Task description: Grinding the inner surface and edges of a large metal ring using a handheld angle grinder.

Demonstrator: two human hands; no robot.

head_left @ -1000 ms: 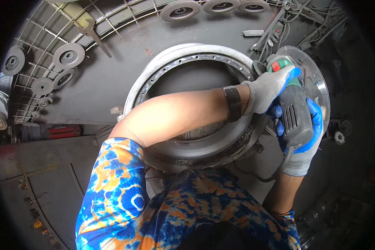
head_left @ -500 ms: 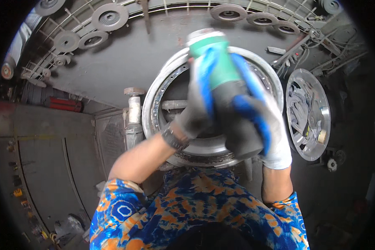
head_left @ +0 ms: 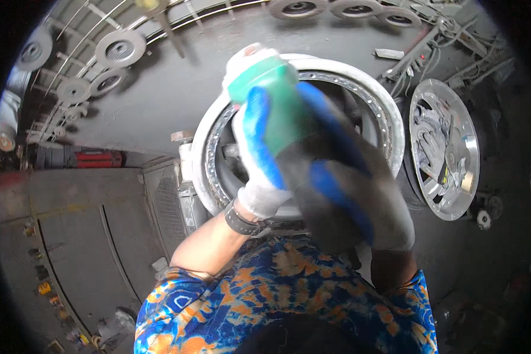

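Both my gloved hands are closed round a green-and-black angle grinder [head_left: 280, 121], blurred by motion. It slants across my front, its pale head up at the left and its black end down toward my right forearm. My left hand [head_left: 256, 156], in a white and blue glove, grips the green body. My right hand [head_left: 369, 192], in the same kind of glove, wraps the darker rear part from the right. Beneath the tool lies a large metal wheel rim [head_left: 204, 150] with bolt holes round its inner edge. My hands and the grinder hide much of its middle.
On the right, a spoked metal wheel [head_left: 471, 144] holds gloves and a roll of tape [head_left: 467, 181]. Abrasive discs [head_left: 121, 48] hang on a wire rack along the back. A metal fitting [head_left: 186, 159] stands by the rim's left side. Cables [head_left: 436, 50] hang at the back right.
The grinder's head has swung left and the tool slants more, its black end nearer my right forearm. Both hands have kept their grip. The whole view has turned slightly.
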